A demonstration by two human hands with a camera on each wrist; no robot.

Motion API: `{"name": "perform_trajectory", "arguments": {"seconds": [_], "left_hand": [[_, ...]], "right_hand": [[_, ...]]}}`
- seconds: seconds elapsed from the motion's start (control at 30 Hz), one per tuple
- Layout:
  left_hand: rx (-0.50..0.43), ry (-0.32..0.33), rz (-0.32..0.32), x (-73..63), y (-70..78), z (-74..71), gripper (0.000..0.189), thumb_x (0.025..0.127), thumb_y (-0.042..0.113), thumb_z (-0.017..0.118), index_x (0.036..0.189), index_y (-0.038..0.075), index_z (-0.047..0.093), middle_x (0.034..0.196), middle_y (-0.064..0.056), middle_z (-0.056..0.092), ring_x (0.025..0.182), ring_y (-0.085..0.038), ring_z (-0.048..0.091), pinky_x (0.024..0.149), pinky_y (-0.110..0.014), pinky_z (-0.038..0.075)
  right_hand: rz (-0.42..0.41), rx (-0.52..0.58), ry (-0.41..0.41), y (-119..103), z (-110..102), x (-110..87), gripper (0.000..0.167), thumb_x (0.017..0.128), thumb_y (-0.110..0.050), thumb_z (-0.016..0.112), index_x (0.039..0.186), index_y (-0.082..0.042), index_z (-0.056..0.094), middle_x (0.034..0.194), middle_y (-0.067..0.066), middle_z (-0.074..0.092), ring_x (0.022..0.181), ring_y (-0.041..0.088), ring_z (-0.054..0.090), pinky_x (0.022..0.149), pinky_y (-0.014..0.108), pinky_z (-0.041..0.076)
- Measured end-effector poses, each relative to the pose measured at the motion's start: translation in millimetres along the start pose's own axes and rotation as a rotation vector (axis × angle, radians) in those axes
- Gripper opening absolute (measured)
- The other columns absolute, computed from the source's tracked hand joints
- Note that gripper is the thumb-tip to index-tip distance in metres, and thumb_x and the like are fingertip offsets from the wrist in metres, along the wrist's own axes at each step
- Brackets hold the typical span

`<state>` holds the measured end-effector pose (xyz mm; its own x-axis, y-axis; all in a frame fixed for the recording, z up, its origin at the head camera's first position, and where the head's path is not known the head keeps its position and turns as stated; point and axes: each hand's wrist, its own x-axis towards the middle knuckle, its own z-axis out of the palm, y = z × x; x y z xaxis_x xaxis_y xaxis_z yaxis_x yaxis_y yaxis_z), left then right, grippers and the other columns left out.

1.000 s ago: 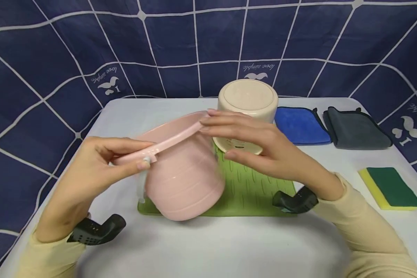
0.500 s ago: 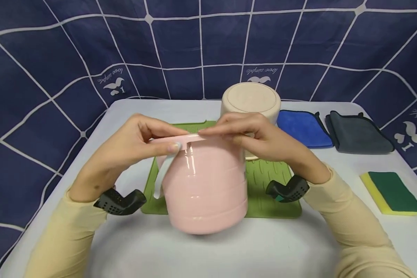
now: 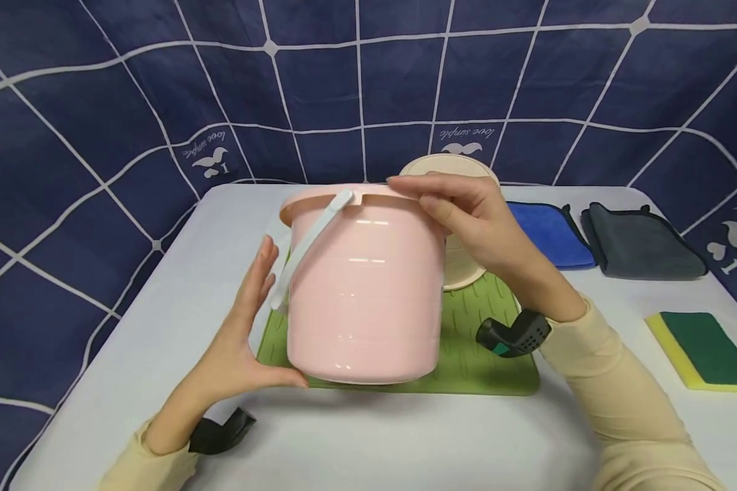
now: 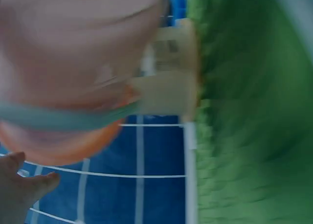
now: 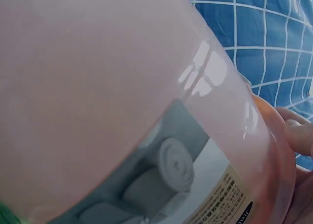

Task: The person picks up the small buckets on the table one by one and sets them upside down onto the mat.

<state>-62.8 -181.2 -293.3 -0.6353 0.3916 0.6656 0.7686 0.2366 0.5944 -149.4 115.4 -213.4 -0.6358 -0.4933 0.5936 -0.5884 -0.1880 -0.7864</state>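
A pink bucket (image 3: 365, 293) stands upright, held up over the green mat (image 3: 485, 361). Its pale grey handle (image 3: 312, 247) hangs down on the left side. My right hand (image 3: 485, 221) grips the bucket's rim at the right, fingers across the top and thumb below the lip. Beside the bucket's lower left is my left hand (image 3: 239, 341), fingers spread and thumb at the bottom edge. The left wrist view shows that hand's fingertips (image 4: 46, 181) apart from the orange-tinted rim. A printed label (image 5: 195, 185) on the bucket's side fills part of the right wrist view.
Behind the bucket, partly hidden, an upturned cream container (image 3: 463, 266) sits on the mat. A blue cloth (image 3: 549, 235) and a dark grey cloth (image 3: 645, 242) lie at the back right. Nearer, a green and yellow sponge (image 3: 706, 351) rests on the white table (image 3: 405, 443).
The bucket, tilted a second ago, has swung upright and its handle has turned to the left front. My left hand has let go of the rim and moved down toward the base.
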Motion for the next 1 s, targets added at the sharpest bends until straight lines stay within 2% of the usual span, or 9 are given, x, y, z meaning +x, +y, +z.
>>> {"name": "perform_trajectory", "arguments": {"seconds": [0.13, 0.2, 0.27, 0.43, 0.6, 0.7, 0.8, 0.9, 1.0], "left_hand": [[-0.085, 0.071, -0.069, -21.1, -13.2, 11.1, 0.118, 0.067, 0.037, 0.084, 0.150, 0.010, 0.004, 0.152, -0.017, 0.013, 0.134, -0.031, 0.022, 0.102, -0.043, 0.029], [-0.176, 0.158, -0.034, -25.6, -16.4, 14.5, 0.110, 0.072, 0.029, 0.082, 0.150, 0.007, 0.008, 0.150, -0.017, 0.021, 0.131, -0.029, 0.029, 0.102, -0.031, 0.029], [-0.243, 0.246, 0.010, -28.0, -16.5, 15.4, 0.103, 0.073, 0.022, 0.082, 0.149, 0.004, 0.014, 0.146, -0.017, 0.029, 0.130, -0.029, 0.031, 0.102, -0.031, 0.030], [-0.405, 0.425, 0.102, -19.4, -5.0, 10.4, 0.088, 0.071, 0.013, 0.083, 0.142, -0.004, 0.033, 0.140, -0.019, 0.040, 0.127, -0.031, 0.037, 0.102, -0.034, 0.032], [-0.641, 0.570, 0.043, -1.1, 16.1, -4.0, 0.069, 0.071, 0.002, 0.081, 0.129, -0.011, 0.048, 0.128, -0.022, 0.051, 0.113, -0.030, 0.050, 0.090, -0.031, 0.043], [-0.758, 0.632, -0.074, 10.2, 25.4, -17.8, 0.055, 0.077, -0.010, 0.071, 0.127, -0.014, 0.048, 0.122, -0.025, 0.053, 0.103, -0.029, 0.056, 0.082, -0.030, 0.049], [-0.752, 0.671, -0.228, 21.1, 27.9, -34.0, 0.044, 0.085, -0.013, 0.058, 0.128, -0.013, 0.048, 0.121, -0.025, 0.054, 0.100, -0.026, 0.060, 0.081, -0.029, 0.050], [-0.705, 0.685, -0.349, 30.6, 20.8, -45.7, 0.038, 0.090, -0.008, 0.055, 0.128, -0.008, 0.052, 0.120, -0.022, 0.056, 0.097, -0.022, 0.061, 0.080, -0.027, 0.049], [-0.696, 0.700, -0.430, 36.9, 6.5, -45.9, 0.031, 0.089, -0.002, 0.060, 0.120, -0.004, 0.061, 0.112, -0.017, 0.061, 0.089, -0.018, 0.063, 0.075, -0.024, 0.050]], "right_hand": [[0.044, 0.071, 0.090, 5, 3, 2.9, 0.028, 0.095, 0.002, 0.048, 0.119, 0.001, 0.063, 0.121, 0.012, 0.059, 0.083, 0.021, 0.061, 0.055, 0.028, 0.051], [0.056, 0.115, 0.123, 9, 7, 4.8, 0.029, 0.096, -0.001, 0.049, 0.119, -0.005, 0.065, 0.122, 0.010, 0.059, 0.087, 0.021, 0.059, 0.057, 0.027, 0.050], [0.061, 0.168, 0.158, 15, 10, 6.6, 0.029, 0.096, -0.002, 0.049, 0.118, -0.009, 0.066, 0.122, 0.008, 0.059, 0.094, 0.023, 0.058, 0.063, 0.027, 0.049], [0.086, 0.363, 0.245, 32, 20, 10.6, 0.032, 0.097, -0.002, 0.046, 0.114, -0.016, 0.070, 0.123, 0.004, 0.058, 0.111, 0.024, 0.050, 0.076, 0.029, 0.047], [0.123, 0.494, 0.276, 48, 27, 8.6, 0.034, 0.098, -0.001, 0.043, 0.114, -0.017, 0.069, 0.124, 0.004, 0.057, 0.108, 0.021, 0.053, 0.081, 0.029, 0.047], [0.009, 0.314, 0.245, 54, 28, 1.0, 0.028, 0.098, -0.008, 0.049, 0.122, -0.007, 0.063, 0.131, 0.007, 0.053, 0.117, 0.023, 0.049, 0.096, 0.035, 0.039], [-0.152, -0.019, 0.179, 59, 32, -13.8, 0.045, 0.095, -0.025, 0.057, 0.133, -0.002, 0.051, 0.142, 0.011, 0.041, 0.129, 0.029, 0.036, 0.104, 0.044, 0.028], [-0.208, -0.291, 0.056, 65, 43, -32.0, 0.069, 0.088, -0.041, 0.061, 0.146, -0.017, 0.034, 0.150, 0.011, 0.025, 0.135, 0.031, 0.023, 0.106, 0.048, 0.022], [-0.185, -0.420, -0.066, 75, 58, -45.2, 0.090, 0.080, -0.040, 0.071, 0.150, -0.034, 0.015, 0.154, 0.008, 0.013, 0.138, 0.030, 0.014, 0.106, 0.051, 0.019]]}}
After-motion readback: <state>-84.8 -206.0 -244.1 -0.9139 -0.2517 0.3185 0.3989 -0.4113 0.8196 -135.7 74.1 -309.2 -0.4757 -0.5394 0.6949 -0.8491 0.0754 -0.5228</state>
